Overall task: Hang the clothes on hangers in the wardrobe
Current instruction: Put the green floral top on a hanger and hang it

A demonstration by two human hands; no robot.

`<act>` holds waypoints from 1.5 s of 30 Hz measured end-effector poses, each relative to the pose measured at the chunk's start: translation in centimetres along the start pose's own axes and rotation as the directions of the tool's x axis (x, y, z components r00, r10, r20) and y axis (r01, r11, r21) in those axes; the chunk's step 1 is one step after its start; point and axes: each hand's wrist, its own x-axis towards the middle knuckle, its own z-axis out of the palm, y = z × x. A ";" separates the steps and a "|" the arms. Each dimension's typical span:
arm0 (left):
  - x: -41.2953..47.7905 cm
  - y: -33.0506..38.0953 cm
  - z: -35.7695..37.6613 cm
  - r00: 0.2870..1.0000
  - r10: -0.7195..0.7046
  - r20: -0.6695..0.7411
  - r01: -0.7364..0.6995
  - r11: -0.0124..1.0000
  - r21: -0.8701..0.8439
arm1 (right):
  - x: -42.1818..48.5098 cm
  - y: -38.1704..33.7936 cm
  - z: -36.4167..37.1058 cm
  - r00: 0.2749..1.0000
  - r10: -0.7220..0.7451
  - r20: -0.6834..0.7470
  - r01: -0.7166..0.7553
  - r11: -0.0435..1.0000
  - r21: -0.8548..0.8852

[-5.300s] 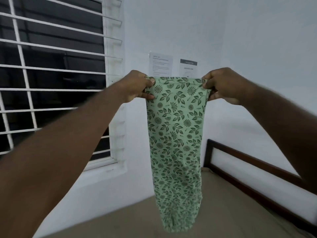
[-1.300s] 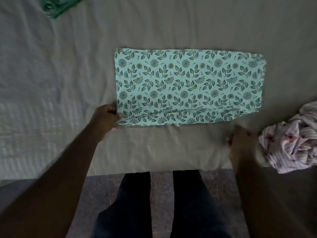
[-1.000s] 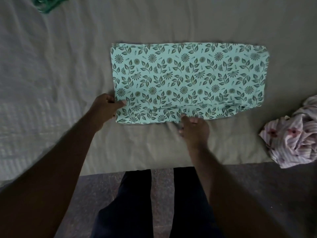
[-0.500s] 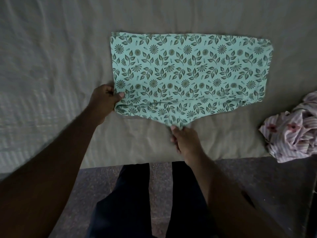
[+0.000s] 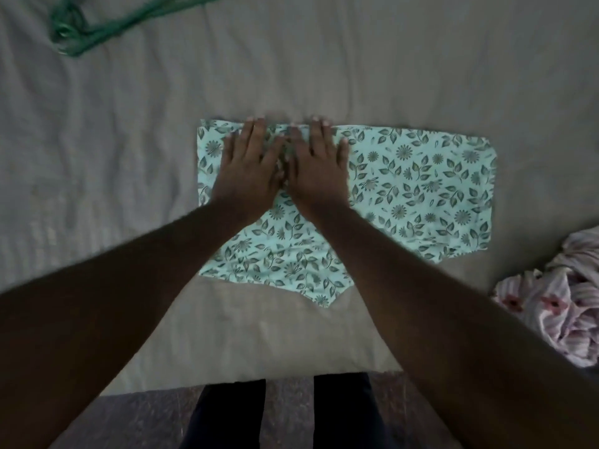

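The grey bed sheet (image 5: 372, 66) fills most of the view, lightly creased, and the person stands at its near edge. The green floral garment (image 5: 421, 196) lies folded flat across the middle of the sheet, its long side running left to right, with a pointed flap toward the near edge. A crumpled pink striped garment (image 5: 564, 306) sits at the right margin, apart from the floral piece. A bunch of green hangers (image 5: 81, 34) rests in the far left corner, well apart from both garments. The left hand (image 5: 248, 171) and right hand (image 5: 319, 170) lie close together, side by side, fingers straight and palms pressed flat on the left portion of the floral garment; neither grips anything. Judgement: the step in hand is smoothing the folded garment ahead of hanging. The next move calls for fetching a hanger from the far corner and draping the fold over its bar without loosening it. The wardrobe is not in view.
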 end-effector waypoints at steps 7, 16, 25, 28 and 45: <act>-1.2 -3.7 1.3 0.995 -0.093 -0.020 0.094 0.994 0.054 | -1.4 15.4 -4.7 0.982 0.170 -0.086 -0.188 0.931 -0.312; 0.3 1.3 1.5 0.997 0.061 -0.036 -0.058 0.995 0.083 | -3.4 12.5 -5.3 0.989 0.131 -0.071 -0.145 0.955 -0.258; -3.2 -1.2 3.3 0.996 0.082 -0.026 -0.078 0.989 0.124 | -6.8 16.7 -3.9 0.989 0.149 0.007 -0.137 0.928 -0.347; -6.2 -5.5 2.5 0.994 -0.094 -0.047 0.097 0.993 0.060 | -7.8 18.9 -5.6 0.972 0.232 0.022 -0.210 0.910 -0.357; -0.7 -16.1 -6.1 0.961 -0.267 -0.075 0.275 0.954 0.119 | 1.8 -11.0 0.1 0.850 0.148 0.506 -0.479 0.619 0.623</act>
